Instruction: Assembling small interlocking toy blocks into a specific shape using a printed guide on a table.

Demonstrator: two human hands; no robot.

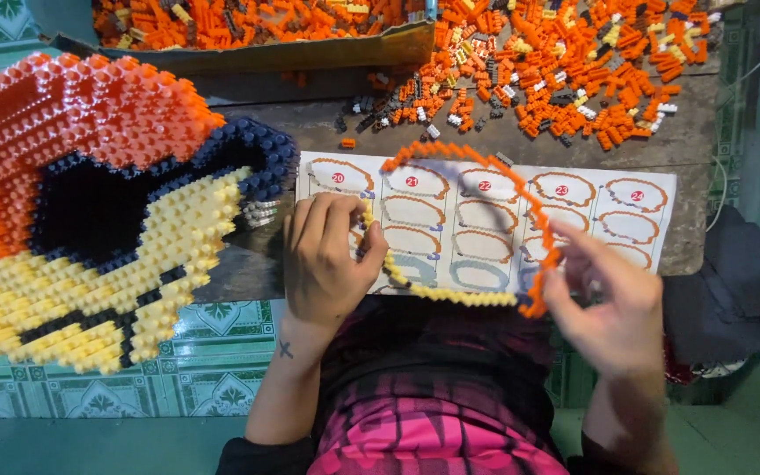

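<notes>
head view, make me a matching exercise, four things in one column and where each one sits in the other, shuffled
Things
1. brick ring
2. big brick model
3. instruction sheet
4. loose brick pile

Places
A. far right part of the table, beyond the sheet
B. held between the left hand and right hand
C. left side, overhanging the table edge
D. flat on the table under the ring

Pairs: 1-B, 2-C, 3-D, 4-A

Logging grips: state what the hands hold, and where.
Both hold one thin brick ring: left hand pinches its yellow left side, right hand its orange lower-right edge.
</notes>
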